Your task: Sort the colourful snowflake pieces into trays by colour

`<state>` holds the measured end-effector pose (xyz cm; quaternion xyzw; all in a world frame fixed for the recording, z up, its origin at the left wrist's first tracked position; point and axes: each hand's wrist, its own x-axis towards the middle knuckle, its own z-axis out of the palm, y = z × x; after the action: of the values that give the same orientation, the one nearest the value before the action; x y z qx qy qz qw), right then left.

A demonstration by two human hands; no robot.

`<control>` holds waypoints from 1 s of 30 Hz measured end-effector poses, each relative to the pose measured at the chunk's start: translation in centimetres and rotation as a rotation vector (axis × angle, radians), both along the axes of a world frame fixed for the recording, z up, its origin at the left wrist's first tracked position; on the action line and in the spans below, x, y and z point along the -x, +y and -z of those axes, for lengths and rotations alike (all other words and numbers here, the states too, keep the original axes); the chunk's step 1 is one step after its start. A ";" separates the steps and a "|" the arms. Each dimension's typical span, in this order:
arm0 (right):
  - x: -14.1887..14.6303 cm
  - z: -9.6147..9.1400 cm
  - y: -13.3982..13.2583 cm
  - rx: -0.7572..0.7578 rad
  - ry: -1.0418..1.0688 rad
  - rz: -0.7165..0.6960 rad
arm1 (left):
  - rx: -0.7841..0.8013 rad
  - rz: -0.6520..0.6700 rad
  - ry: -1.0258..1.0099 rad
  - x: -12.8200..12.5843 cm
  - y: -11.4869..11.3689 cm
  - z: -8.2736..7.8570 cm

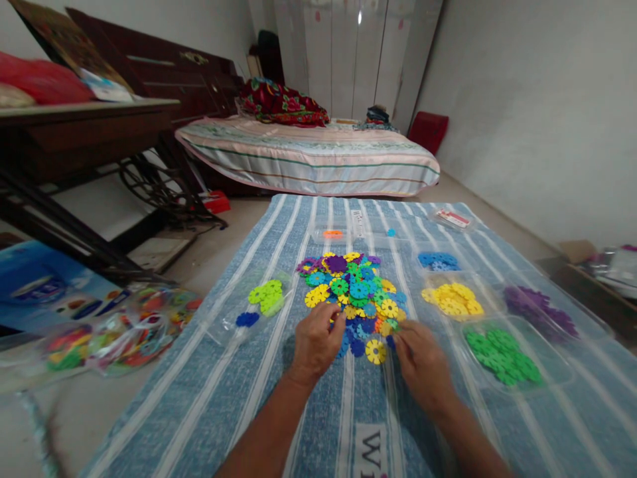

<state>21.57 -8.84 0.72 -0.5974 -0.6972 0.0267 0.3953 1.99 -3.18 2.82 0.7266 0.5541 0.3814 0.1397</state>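
1. Closest to us, the tabletop has a blue cloth with white stripes on it.
2. The right hand is at the right near edge of a big pile of little flat wheels. Its finger and thumb come together by a green bit and a dark blue bit. It is blurry, so I can't tell if this grip has a piece in it.
3. The left hand is at the left near edge of the pile, with its fingers curled in. I can't tell if its grip holds anything.
4. A yellow wheel lies flat between the hands, a bit closer to the right one. It is round, so no side is longer. The rest of the pile goes away from both grips.
5. To the right, green wheels sit in a clear box, and the right hand is the nearer one. Purple wheels, yellow wheels and blue wheels lie around and past it.
6. To the left, another clear box has lime wheels and dark blue wheels.
7. Past the pile are orange pieces, then the bed.
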 end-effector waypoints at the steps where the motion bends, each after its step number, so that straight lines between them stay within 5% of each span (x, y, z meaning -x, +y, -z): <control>1: 0.5 -0.3 0.0 0.020 0.071 -0.033 | 0.064 0.088 -0.028 -0.3 -0.5 -0.4; 5: 2.4 -1.3 0.1 0.104 0.264 -0.152 | 0.356 0.371 -0.195 -1.6 -1.8 -1.5; 8: 3.2 -1.6 0.2 0.150 0.321 -0.206 | 0.501 0.385 -0.304 -1.9 -2.3 -1.9; 13: 2.7 -0.9 0.8 0.094 0.267 -0.193 | 0.382 0.235 -0.162 0.7 -2.3 -3.9; 19: 1.3 1.0 2.0 -0.044 0.035 -0.049 | 0.093 -0.099 0.185 8.6 0.0 -7.0; 24: 1.1 1.9 2.2 -0.090 -0.106 -0.070 | 0.183 -0.230 0.470 13.4 2.4 -6.4; 30: 0.9 0.9 1.0 0.014 -0.229 -0.130 | 0.251 -0.340 0.685 14.4 2.8 -5.9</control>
<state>20.70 -7.85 -0.17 -0.5530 -0.7748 -0.0113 0.3062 -12.38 -0.35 8.69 0.6869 0.7232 0.0640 -0.0307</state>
